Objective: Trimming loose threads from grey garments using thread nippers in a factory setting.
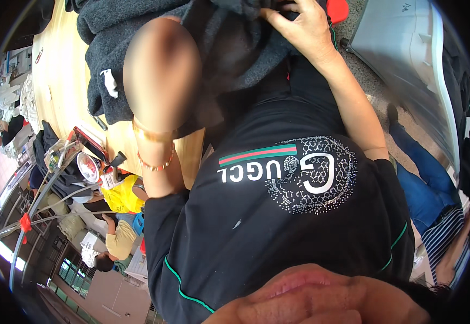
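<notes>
Close up is my black shirt (213, 232). At left is the table (59, 70); grey cloth (219, 32) lies from it toward me, so its weight might drag it off. My left hand (162, 75) is over it, too blurry to tell its grip; my beads (156, 168) might snag. My right hand (305, 27) touches it, thumb and fingers apart, and might slip.

The dark grey, woolly cloth (105, 54) lay bunched in thick, soft folds, partly on the pale wooden tabletop (56, 65) and spreading past its edge, a small white piece (109, 83) on its left side.
</notes>
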Tool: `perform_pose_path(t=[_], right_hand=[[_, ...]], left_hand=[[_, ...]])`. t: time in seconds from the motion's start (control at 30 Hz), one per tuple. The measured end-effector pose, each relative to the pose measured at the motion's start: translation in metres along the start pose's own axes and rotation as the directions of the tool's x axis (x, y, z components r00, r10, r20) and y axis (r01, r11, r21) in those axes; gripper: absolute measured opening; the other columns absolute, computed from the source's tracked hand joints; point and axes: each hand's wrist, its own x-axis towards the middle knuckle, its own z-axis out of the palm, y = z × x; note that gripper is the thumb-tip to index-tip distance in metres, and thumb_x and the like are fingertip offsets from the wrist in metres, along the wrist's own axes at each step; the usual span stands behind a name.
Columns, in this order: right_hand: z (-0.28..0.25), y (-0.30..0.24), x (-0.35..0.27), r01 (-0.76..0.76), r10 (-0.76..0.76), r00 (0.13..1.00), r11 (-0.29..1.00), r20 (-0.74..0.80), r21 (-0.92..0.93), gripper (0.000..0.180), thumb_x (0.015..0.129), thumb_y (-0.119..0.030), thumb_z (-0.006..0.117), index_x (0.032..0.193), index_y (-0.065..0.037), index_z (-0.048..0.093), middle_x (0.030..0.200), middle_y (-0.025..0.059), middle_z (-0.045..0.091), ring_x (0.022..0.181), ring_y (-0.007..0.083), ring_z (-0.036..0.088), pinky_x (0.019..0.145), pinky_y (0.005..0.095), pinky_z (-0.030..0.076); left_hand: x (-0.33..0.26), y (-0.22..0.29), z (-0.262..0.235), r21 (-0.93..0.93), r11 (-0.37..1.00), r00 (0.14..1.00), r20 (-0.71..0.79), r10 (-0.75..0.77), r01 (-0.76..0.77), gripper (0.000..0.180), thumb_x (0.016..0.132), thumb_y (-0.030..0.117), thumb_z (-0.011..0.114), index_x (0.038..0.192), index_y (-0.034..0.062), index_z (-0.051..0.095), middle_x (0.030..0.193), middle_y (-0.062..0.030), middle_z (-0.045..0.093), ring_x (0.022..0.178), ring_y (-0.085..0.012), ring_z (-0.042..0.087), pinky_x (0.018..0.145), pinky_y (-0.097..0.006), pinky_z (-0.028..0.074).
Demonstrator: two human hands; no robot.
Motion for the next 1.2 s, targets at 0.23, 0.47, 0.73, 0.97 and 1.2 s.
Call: perform_pose_path(t=[0.23,0.47,0.73,0.97,1.2], right_hand=[[0.005,0.039,0.001,-0.189,0.170,0.982,0.875,0.083,0.445,0.022,0.085,0.000,0.066,0.106,-0.001,0.059,0.099,0.0027,0.063,0.090,0.0115,0.061,0.079,0.0263,0.050],[-0.002,0.065,-0.001,0.074,-0.333,0.941,0.386,0.064,0.919,0.029,0.082,0.002,0.065,0.110,-0.002,0.059,0.105,0.0023,0.059,0.098,0.0099,0.057,0.090,0.0270,0.046],[-0.014,0.023,-0.007,0.085,-0.097,0.993,0.982,0.067,0.167,0.024,0.087,0.003,0.060,0.111,-0.001,0.059,0.109,0.0026,0.059,0.106,0.0134,0.056,0.094,0.0279,0.045],[-0.018,0.033,0.004,0.090,-0.098,0.993,0.278,-0.065,0.956,0.015,0.095,0.000,0.056,0.111,-0.001,0.056,0.098,0.0005,0.063,0.088,0.0055,0.057,0.080,0.0195,0.045],[-0.067,-0.056,0.004,0.654,-0.626,0.753,0.746,0.203,-0.122,0.027,0.074,0.007,0.073,0.100,-0.001,0.069,0.093,0.0106,0.069,0.080,0.0220,0.068,0.071,0.0281,0.055]], left_hand=[[-0.043,-0.016,-0.021,-0.515,0.788,0.941,0.158,-0.299,0.337,0.012,0.091,0.004,0.067,0.100,-0.0029,0.069,0.090,0.0002,0.067,0.077,-0.0047,0.059,0.070,-0.017,0.046],[-0.038,-0.016,-0.034,-0.894,0.272,0.840,0.178,-0.513,0.356,0.023,0.094,0.008,0.064,0.115,-0.0009,0.065,0.105,-0.0073,0.070,0.093,-0.0129,0.064,0.089,-0.024,0.047],[-0.022,0.013,-0.041,-0.977,0.034,0.859,0.166,-0.485,0.209,0.020,0.095,0.006,0.058,0.114,0.0004,0.063,0.104,-0.0073,0.069,0.093,-0.0157,0.066,0.087,-0.028,0.052],[-0.014,0.026,-0.026,-0.955,0.210,0.853,0.073,-0.517,0.210,0.013,0.092,0.006,0.065,0.105,0.0032,0.067,0.097,-0.0030,0.069,0.086,-0.0092,0.064,0.080,-0.022,0.049],[-0.005,0.042,-0.003,-0.907,0.420,0.953,-0.094,-0.289,0.038,0.017,0.085,-0.001,0.073,0.100,0.0003,0.066,0.091,-0.0019,0.068,0.080,-0.0063,0.062,0.074,-0.019,0.050]])
